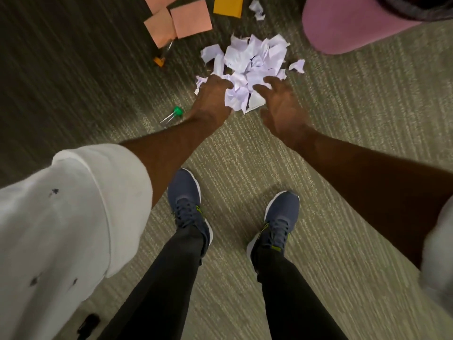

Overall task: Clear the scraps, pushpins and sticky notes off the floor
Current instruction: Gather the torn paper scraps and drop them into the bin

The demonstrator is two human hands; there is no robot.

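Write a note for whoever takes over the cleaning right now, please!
Hands: left hand curls into the near edge of the paper scraps; right hand is spread, fingertips on the same pile.
On the carpet: green pushpin by the left wrist; orange pushpin, pink sticky notes and orange sticky note farther out.
Done: scraps are mostly in one pile, nothing lifted yet.
Left: scoop the scraps, then pick up pins and notes.

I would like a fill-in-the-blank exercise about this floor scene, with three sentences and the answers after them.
1. The left hand and the right hand both touch the pile of ____ paper scraps.
2. The pushpin beside the left hand is ____.
3. The overlapping sticky notes are ____.
Missing words: white, green, pink.
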